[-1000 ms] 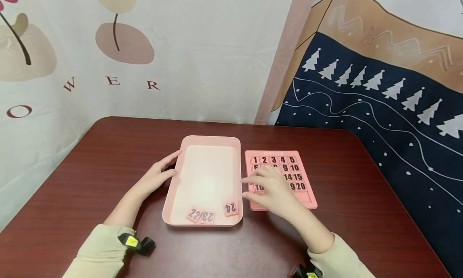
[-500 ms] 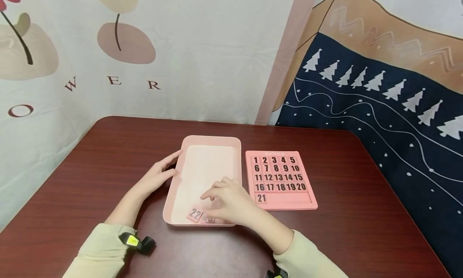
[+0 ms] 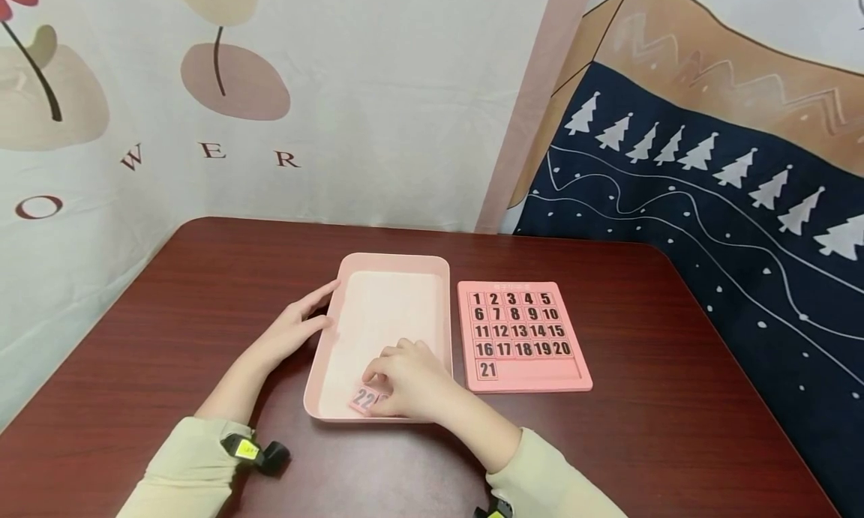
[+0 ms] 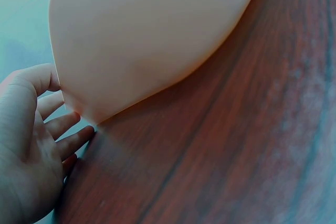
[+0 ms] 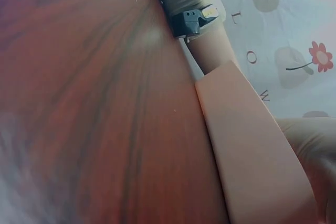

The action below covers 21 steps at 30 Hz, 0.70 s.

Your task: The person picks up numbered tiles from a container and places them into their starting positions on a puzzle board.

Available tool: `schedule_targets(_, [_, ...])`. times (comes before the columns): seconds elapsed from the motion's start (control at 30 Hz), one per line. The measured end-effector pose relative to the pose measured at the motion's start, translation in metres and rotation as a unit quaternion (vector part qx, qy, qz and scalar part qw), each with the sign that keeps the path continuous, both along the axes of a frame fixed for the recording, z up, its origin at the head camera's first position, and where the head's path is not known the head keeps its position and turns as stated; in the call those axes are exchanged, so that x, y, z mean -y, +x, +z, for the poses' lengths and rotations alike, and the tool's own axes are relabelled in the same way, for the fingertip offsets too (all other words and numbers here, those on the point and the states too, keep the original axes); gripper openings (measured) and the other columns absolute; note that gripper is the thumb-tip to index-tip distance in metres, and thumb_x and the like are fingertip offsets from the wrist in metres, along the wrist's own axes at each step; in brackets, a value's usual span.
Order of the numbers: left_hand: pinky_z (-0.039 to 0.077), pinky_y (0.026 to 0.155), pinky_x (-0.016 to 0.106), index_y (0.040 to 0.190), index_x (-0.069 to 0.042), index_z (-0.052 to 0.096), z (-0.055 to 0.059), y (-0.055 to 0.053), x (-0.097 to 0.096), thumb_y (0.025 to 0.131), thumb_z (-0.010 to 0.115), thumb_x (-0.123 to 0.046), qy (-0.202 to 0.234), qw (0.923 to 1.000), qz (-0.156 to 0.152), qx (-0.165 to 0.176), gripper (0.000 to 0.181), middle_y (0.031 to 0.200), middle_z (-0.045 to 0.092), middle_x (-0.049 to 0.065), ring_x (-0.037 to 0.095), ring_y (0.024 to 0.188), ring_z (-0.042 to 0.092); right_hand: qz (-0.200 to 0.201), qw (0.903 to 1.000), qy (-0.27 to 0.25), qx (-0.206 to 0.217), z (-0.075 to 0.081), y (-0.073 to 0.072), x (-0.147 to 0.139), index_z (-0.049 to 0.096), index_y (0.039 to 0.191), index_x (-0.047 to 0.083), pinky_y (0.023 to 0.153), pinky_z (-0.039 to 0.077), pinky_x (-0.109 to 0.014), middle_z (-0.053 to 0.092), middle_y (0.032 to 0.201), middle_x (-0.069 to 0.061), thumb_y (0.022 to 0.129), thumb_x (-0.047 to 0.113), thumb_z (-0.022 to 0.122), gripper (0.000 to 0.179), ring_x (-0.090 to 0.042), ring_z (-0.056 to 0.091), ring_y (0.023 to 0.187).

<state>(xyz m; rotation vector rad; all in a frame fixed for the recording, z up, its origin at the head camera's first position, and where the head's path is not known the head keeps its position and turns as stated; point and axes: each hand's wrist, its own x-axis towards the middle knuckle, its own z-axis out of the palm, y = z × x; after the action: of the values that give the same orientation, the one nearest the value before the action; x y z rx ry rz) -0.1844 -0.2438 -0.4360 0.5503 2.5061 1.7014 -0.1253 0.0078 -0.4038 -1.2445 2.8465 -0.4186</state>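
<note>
In the head view my left hand (image 3: 297, 323) rests its fingertips and thumb against the left wall of a shallow pink tray (image 3: 325, 338). The left wrist view shows the same hand (image 4: 39, 135), fingers loosely bent, at the tray's outer side (image 4: 147, 35). Inside the tray's near end, my right hand (image 3: 415, 381) bends its fingers and thumb over the number tiles. The 22 tile (image 3: 363, 399) lies by its thumb and fingertips. Only a sliver of the tile beside it shows; the 24 tile is hidden. Whether the fingers pinch a tile cannot be made out.
Right of the tray lies a pink number board (image 3: 540, 378) with tiles 1 to 21 in rows; its last row holds only 21, at the left. Both stand on a dark red wooden table (image 3: 634, 315). Printed curtains (image 3: 391, 113) hang behind the table.
My right hand has moved left from over the number board into the tray's near end, and its fingers have bent lower over the tiles. The left hand and tray stay put.
</note>
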Motion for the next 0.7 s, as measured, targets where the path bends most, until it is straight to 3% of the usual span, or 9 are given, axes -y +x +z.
schedule_targets(0.27, [0.035,0.089,0.013,0.150,-0.005,0.032,0.0004,-0.0001,0.0009,0.092,0.054,-0.002,0.000,1.0000,-0.001,0.000,0.062,0.145,0.038,0.025,0.037,0.131,0.035,-0.001,1.0000,0.004,0.007,-0.0053,-0.0009,0.0038,0.074,0.093,0.029,0.070,0.032,-0.023,0.053,0.077,0.018,0.071,0.049,0.080,0.030,-0.005,0.041,0.076])
schedule_targets(0.43, [0.035,0.089,0.014,0.150,-0.006,0.032,0.0011,0.0004,0.0007,0.092,0.054,-0.002,-0.001,1.0000,-0.003,-0.001,0.062,0.145,0.038,0.025,0.036,0.130,0.036,0.004,1.0000,0.004,0.001,-0.0044,-0.0009,0.0048,0.074,0.090,0.029,0.068,0.030,-0.022,0.049,0.075,0.019,0.071,0.048,0.079,0.028,-0.004,0.038,0.074])
schedule_targets(0.7, [0.036,0.089,0.014,0.150,-0.006,0.032,-0.0005,-0.0002,0.0005,0.091,0.054,-0.001,0.002,1.0000,-0.002,0.002,0.063,0.144,0.039,0.025,0.036,0.129,0.037,0.016,0.9996,-0.002,-0.025,-0.0007,-0.0018,0.0011,0.075,0.090,0.026,0.069,0.031,-0.022,0.055,0.081,0.017,0.071,0.046,0.079,0.028,-0.005,0.041,0.077])
